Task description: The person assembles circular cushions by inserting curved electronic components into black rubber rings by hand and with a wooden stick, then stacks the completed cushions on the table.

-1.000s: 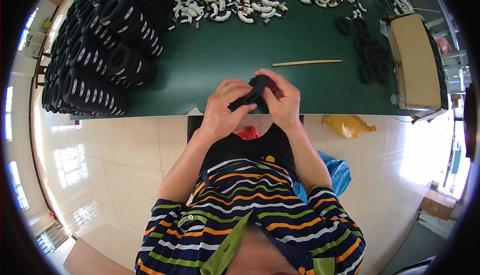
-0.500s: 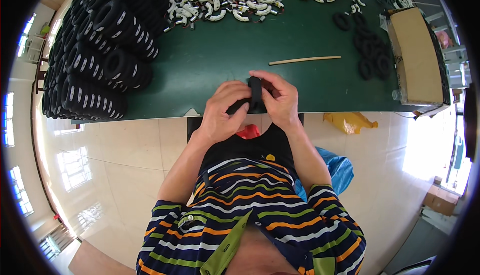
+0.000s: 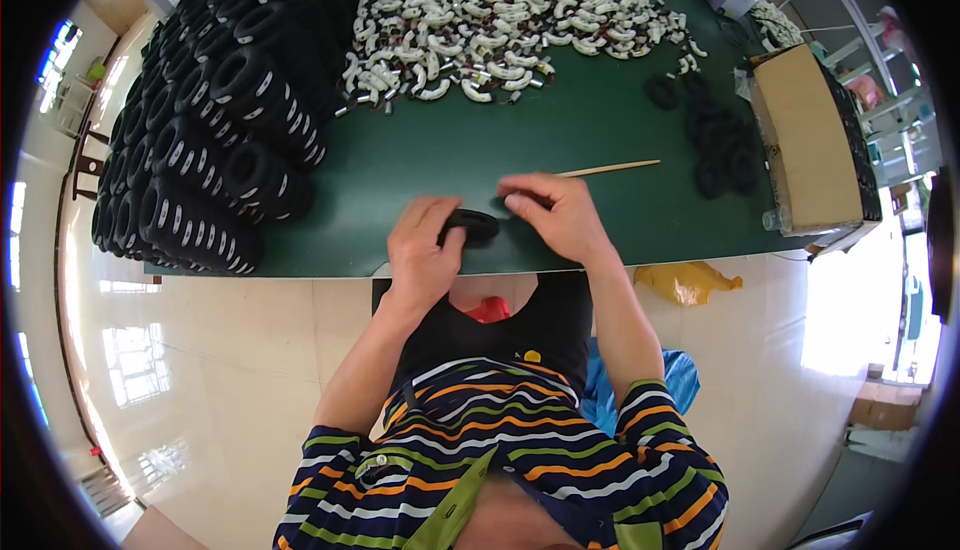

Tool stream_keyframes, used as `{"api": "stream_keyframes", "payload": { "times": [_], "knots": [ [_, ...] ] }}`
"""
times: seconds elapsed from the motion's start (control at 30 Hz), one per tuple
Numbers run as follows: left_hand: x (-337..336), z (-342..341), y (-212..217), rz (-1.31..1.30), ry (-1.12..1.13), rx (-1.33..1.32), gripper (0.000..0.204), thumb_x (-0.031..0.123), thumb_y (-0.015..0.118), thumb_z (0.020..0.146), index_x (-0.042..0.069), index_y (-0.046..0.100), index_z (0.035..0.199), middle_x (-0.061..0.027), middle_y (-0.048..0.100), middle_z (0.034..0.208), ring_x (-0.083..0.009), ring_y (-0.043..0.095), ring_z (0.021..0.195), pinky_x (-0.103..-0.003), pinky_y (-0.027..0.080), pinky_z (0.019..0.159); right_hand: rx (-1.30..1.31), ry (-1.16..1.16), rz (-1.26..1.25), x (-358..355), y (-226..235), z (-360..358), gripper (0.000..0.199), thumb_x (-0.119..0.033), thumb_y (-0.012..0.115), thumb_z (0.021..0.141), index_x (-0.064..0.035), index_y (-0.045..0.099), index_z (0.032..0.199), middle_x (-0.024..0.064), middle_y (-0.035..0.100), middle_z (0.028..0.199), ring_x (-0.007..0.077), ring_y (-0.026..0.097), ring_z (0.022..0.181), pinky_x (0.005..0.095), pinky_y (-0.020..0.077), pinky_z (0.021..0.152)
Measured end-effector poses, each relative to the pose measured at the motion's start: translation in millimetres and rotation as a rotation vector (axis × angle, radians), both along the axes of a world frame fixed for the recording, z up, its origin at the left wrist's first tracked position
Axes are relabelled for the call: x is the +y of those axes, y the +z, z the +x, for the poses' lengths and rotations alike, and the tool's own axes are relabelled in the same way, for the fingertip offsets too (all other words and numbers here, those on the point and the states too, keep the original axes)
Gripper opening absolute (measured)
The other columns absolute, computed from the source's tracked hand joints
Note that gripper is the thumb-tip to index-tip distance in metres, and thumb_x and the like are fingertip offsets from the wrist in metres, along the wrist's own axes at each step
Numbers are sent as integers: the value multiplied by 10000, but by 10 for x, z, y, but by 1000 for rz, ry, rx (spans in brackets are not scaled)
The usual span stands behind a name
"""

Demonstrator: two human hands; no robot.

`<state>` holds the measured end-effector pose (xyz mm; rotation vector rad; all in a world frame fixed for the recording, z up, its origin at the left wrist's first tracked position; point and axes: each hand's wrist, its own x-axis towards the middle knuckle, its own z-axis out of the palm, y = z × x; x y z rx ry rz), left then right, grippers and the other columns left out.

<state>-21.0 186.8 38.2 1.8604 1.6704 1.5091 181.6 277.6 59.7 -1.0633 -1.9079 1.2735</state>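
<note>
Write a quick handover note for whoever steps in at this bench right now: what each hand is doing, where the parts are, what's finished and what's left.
Left hand: pressing on a black ring that lies on the green table near its front edge.
Right hand: fingertips down at the ring's right side; whether it grips it cannot be told.
Parts: pile of white curved pieces at the far side; thin wooden stick just beyond the right hand; loose black rings beside the cardboard box on the right.
Done: rows of black rings with white marks stacked on the left.
Left: the ring in hand, plus the large white pile and the loose rings.
</note>
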Motion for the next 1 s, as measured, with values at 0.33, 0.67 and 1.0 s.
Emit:
{"api": "stream_keyframes", "payload": {
  "times": [0.33, 0.67, 1.0],
  "knots": [
    [-22, -73, -28, -125, -56, -122, 261, 8, 710, 808, -19, 720, 1067, -164, 698, 920, -321, 670, 837, -372, 526, 771, -152, -498, 484, 1398, -40, 66, 179, -133, 716, 913, -15, 779, 1034, 167, 754, 892, 274, 735, 773, 354, 562, 723],
    [-46, -87, -52, -137, -57, -157, 274, 7, 720, 783, -27, 706, 1054, -190, 684, 903, -380, 647, 824, -423, 526, 768, -583, -101, 710, 1452, -98, -371, 176, -45, 647, 908, -76, 786, 1012, 118, 693, 1003, 326, 642, 1068, 461, 551, 852],
    [-48, -109, -120, -80, -60, -136, 285, 1, 722, 788, -23, 707, 1071, -178, 679, 902, -347, 664, 821, -387, 532, 760, -494, 172, 343, 1146, 65, -234, 208, -60, 675, 861, -37, 776, 1042, 162, 697, 960, 360, 681, 923, 448, 548, 837]
  ]
}}
